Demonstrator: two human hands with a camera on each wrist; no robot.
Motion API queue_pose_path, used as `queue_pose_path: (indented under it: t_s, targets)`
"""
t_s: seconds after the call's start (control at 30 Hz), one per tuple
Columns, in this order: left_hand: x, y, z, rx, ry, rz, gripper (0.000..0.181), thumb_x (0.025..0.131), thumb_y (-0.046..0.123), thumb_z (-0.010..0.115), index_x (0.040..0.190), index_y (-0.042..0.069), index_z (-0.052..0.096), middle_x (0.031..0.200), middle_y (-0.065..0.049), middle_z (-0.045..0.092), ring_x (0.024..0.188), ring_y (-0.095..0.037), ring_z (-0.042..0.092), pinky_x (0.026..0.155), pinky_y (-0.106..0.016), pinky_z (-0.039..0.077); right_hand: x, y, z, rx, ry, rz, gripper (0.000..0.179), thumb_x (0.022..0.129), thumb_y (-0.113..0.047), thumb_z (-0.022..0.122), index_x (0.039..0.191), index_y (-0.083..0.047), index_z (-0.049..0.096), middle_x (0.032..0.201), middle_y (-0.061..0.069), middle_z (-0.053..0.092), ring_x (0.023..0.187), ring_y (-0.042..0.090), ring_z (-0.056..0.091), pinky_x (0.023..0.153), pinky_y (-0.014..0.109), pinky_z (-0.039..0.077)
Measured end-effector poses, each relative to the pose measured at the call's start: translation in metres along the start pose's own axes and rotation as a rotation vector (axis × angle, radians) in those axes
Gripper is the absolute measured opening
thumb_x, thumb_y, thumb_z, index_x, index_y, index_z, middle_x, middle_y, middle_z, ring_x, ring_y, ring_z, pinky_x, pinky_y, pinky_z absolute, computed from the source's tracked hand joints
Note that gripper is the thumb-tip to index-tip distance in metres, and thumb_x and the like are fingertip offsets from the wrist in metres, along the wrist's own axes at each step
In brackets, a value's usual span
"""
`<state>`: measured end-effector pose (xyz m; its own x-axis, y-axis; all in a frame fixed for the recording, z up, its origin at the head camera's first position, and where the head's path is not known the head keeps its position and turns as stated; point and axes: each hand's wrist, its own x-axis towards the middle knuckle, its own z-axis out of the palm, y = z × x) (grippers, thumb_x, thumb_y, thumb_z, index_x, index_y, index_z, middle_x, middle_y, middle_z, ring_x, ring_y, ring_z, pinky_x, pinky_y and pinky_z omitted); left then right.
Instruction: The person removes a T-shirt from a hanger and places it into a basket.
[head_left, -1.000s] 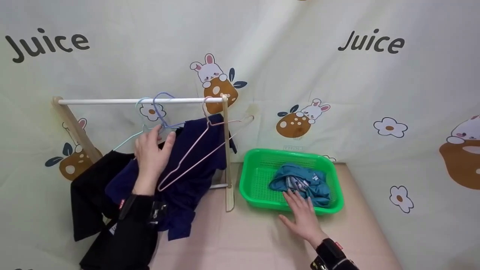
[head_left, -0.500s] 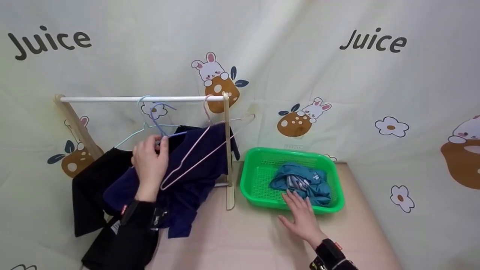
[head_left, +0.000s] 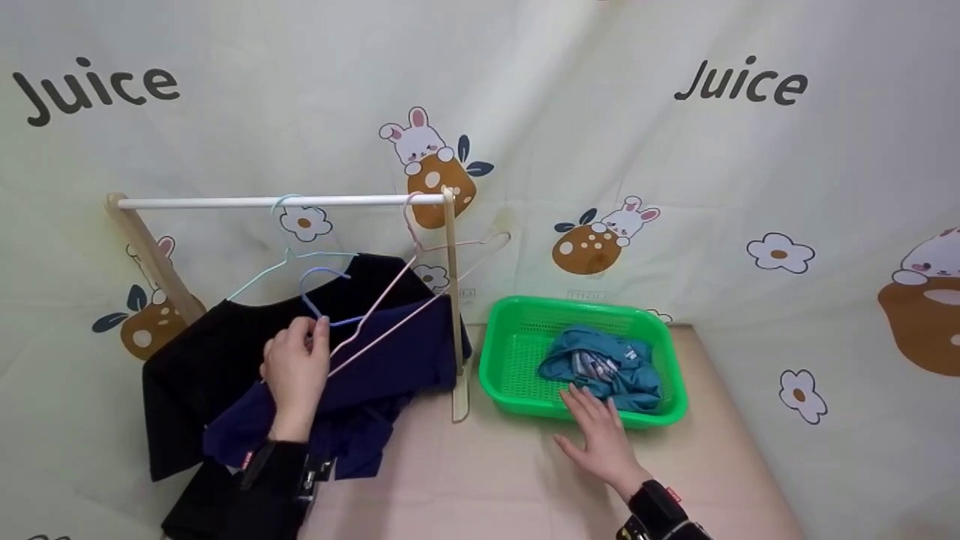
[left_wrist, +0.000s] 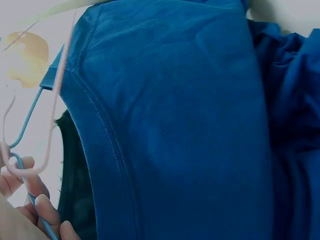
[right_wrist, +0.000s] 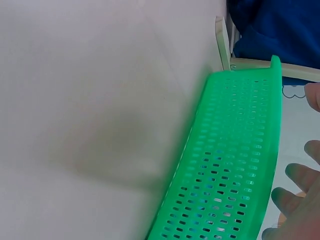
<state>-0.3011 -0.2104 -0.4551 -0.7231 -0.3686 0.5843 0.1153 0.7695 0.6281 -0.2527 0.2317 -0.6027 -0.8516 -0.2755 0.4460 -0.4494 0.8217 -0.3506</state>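
My left hand [head_left: 294,375] pinches a blue hanger [head_left: 322,269] by its shoulder, just below the hook. A navy shirt [head_left: 409,337] hangs on that hanger; in the left wrist view its neckline borders the fingers. The hook stands free, well below the white rod [head_left: 225,202] of the rack. My right hand [head_left: 604,442] has its fingers spread at the front rim of a green basket [head_left: 491,397], palm down, holding nothing. Inside the basket lies a bunched teal garment [head_left: 577,337] with a patterned patch.
A pale teal hanger [head_left: 259,279] carries a black shirt [head_left: 176,375] on the rod. A bare pink hanger [head_left: 386,289] hangs near the rack's right wooden post [head_left: 454,315], crossing in front of the navy shirt. A printed curtain [head_left: 585,135] stands behind.
The blue hanger's hook has come down off the rod, and the navy shirt has sunk with it. My left hand has moved down with its grip on the hanger. The right hand has barely moved.
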Motion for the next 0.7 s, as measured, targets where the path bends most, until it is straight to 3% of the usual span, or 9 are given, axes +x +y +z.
queue_pose_path:
  t_s: [0.27, 0.7]
  targets:
    - [-0.021, -0.02, 0.0, -0.045, 0.048, 0.026, 0.029, 0.099, 0.033, 0.058, 0.084, 0.008, 0.059, 0.074, -0.011, 0.052, 0.08, -0.037, 0.052, 0.067, -0.051, 0.035, 0.0, -0.002, 0.002, 0.026, 0.006, 0.005, 0.07, 0.084, -0.031, 0.077, 0.143, -0.005, 0.051, 0.147, 0.016, 0.047, 0.135, 0.042, 0.04, 0.106, 0.07, 0.021]
    - [-0.065, -0.049, 0.006, -0.147, 0.2, 0.238, 0.015, 0.09, 0.018, 0.065, 0.084, 0.004, 0.062, 0.07, -0.01, 0.051, 0.074, -0.037, 0.05, 0.066, -0.049, 0.033, 0.003, -0.01, 0.004, 0.041, -0.005, -0.005, 0.069, 0.085, -0.031, 0.076, 0.143, -0.004, 0.05, 0.147, 0.018, 0.047, 0.134, 0.044, 0.041, 0.107, 0.07, 0.02]
